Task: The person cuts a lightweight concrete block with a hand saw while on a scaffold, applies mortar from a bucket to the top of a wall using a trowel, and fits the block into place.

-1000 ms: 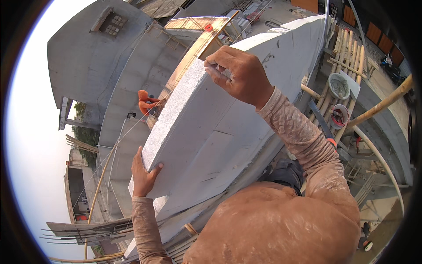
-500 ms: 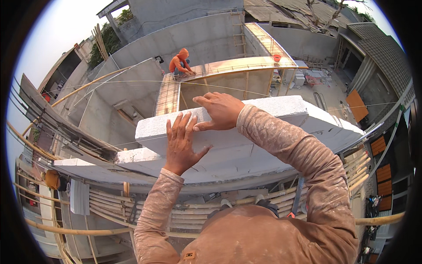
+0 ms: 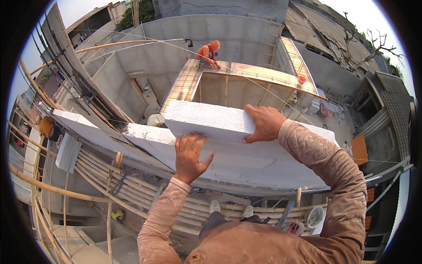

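Observation:
A long white aerated concrete block (image 3: 206,116) lies on top of a white block wall (image 3: 246,160) in front of me. My right hand (image 3: 265,124) reaches over its top edge toward the right, the thumb down on the near face and the fingers on top. Lower and to the left, my left hand (image 3: 190,158) has its fingers apart, bent, with the tips at the near face's bottom edge. Its thumb points up and stands off the block. A thin string (image 3: 200,49) stretches across the scene beyond the block.
Under my feet runs a bamboo pole platform (image 3: 145,189), with a bucket (image 3: 314,216) at its right. More white blocks (image 3: 68,152) stand at left. Beyond the wall, a person in orange (image 3: 207,55) crouches on wooden formwork (image 3: 255,72) with rebar. A bamboo rail (image 3: 61,189) crosses the left side.
My view has turned, so the scene sits differently. My hands were close together on the block; now the right one is farther right and the left one lower on the near face.

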Tool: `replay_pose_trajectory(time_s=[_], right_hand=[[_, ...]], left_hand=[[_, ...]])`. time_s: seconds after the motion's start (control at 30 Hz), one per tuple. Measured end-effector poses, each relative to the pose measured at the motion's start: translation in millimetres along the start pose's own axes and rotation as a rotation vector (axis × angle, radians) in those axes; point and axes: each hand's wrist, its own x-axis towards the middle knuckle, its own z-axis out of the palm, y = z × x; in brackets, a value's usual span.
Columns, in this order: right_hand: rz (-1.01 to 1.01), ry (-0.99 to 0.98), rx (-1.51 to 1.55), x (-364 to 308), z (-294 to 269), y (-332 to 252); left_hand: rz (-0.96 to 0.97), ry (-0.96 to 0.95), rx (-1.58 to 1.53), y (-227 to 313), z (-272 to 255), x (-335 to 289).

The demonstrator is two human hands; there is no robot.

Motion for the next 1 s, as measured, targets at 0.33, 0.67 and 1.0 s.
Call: replay_pose_trajectory(time_s=[0.33, 0.67, 1.0], right_hand=[[0.011, -0.001, 0.007, -7.0, -13.0, -5.2], [-0.015, 0.058, 0.034, -44.1, -97.5, -50.2], [-0.075, 0.202, -0.060, -100.7, -174.0, -80.0]], left_hand=[[-0.080, 0.085, -0.034, 6.5, 17.6, -18.0], [-0.078, 0.293, 0.063, -5.8, 24.1, -28.7], [-0.724, 0.476, -1.009, 58.7, 8.5, -1.0]])
